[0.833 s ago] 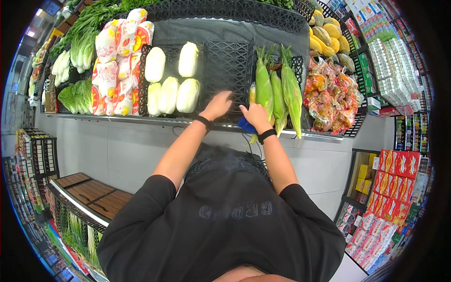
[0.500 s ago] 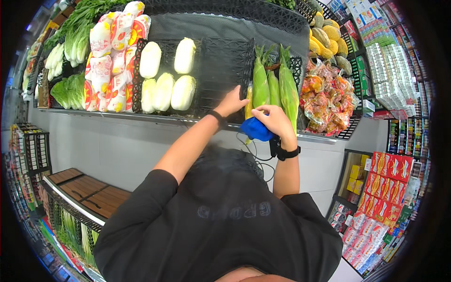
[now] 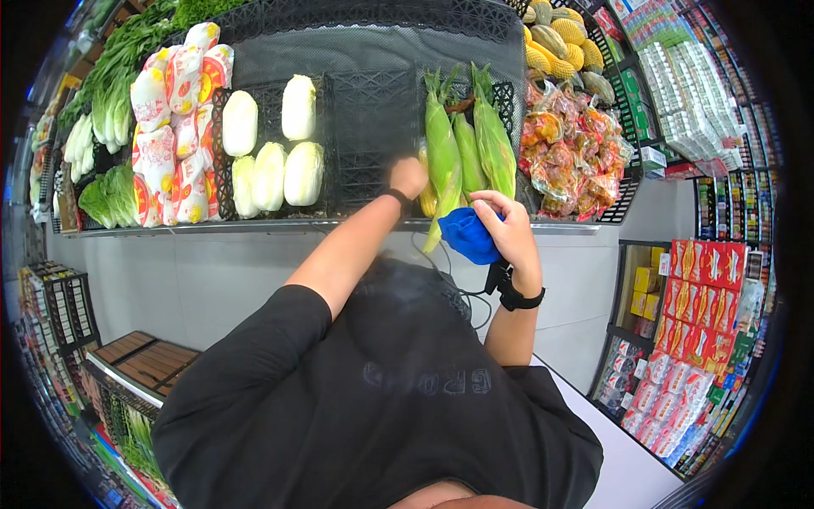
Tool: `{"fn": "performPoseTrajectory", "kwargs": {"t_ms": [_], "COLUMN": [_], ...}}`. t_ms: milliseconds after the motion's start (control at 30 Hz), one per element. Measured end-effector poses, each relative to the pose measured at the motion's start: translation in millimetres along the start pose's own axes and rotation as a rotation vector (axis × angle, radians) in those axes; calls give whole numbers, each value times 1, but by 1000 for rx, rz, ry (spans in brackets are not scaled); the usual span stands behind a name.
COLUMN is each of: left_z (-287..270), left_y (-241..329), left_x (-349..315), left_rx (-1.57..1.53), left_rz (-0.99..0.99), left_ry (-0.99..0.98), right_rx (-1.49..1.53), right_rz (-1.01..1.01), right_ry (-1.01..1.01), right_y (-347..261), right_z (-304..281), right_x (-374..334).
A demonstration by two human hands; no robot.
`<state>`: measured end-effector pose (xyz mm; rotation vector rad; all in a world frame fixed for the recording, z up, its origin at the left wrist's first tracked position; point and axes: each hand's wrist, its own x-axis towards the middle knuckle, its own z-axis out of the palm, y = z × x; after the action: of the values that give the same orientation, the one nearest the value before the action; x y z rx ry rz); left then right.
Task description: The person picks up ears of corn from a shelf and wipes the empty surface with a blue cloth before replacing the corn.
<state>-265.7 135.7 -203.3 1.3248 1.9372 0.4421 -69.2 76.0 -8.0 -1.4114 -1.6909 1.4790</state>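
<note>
Several ears of corn in green husks (image 3: 443, 153) lie upright in a black crate at the front of the shelf. At their left side a yellow corn cob (image 3: 426, 199) partly shows. My left hand (image 3: 409, 177) is beside this cob, slightly blurred, its fingers mostly hidden behind the back of the hand. A bunched blue cloth (image 3: 471, 236) is gripped in my right hand (image 3: 512, 233), just in front of the corn and over the shelf's front edge. The cloth covers part of the fingers.
White napa cabbages (image 3: 269, 176) sit in a crate to the left, near wrapped white-and-red packages (image 3: 174, 136). Bagged reddish produce (image 3: 572, 153) and yellow melons (image 3: 560, 42) lie to the right. A metal shelf edge (image 3: 339, 226) and dark cables (image 3: 482, 297) are in front.
My right hand has drawn slightly back from the corn with the blue cloth. My left hand has turned, its fingers now hidden. The whole view has shifted a little.
</note>
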Motion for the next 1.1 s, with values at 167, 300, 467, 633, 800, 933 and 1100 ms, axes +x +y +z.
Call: {"fn": "performPoseTrajectory", "kwargs": {"t_ms": [167, 300, 467, 633, 800, 933, 1100], "left_z": [10, 10, 9, 4, 6, -36, -61], "left_y": [-6, -9, -11, -5, -39, -47, -98], "left_x": [-18, -15, -23, -23, -15, -64, -118], "left_rx": [73, 67, 31, 56, -21, -182, -331], "left_rz": [-36, -55, -101, -171, 88, 116, 252], "left_ry": [61, 70, 30, 17, -25, 18, 40], "right_rx": [-34, -10, -5, -23, -34, 10, 101], "right_rz": [-31, -31, -34, -58, -111, -145, -196], "right_ry": [15, -14, -14, 6, 70, 73, 140], "right_y": [9, 4, 6, 7, 11, 7, 15], "right_z": [-3, -3, -2, -1, 2, 4, 7], "right_x": [-1, -1, -2, -4, 1, -2, 9]}}
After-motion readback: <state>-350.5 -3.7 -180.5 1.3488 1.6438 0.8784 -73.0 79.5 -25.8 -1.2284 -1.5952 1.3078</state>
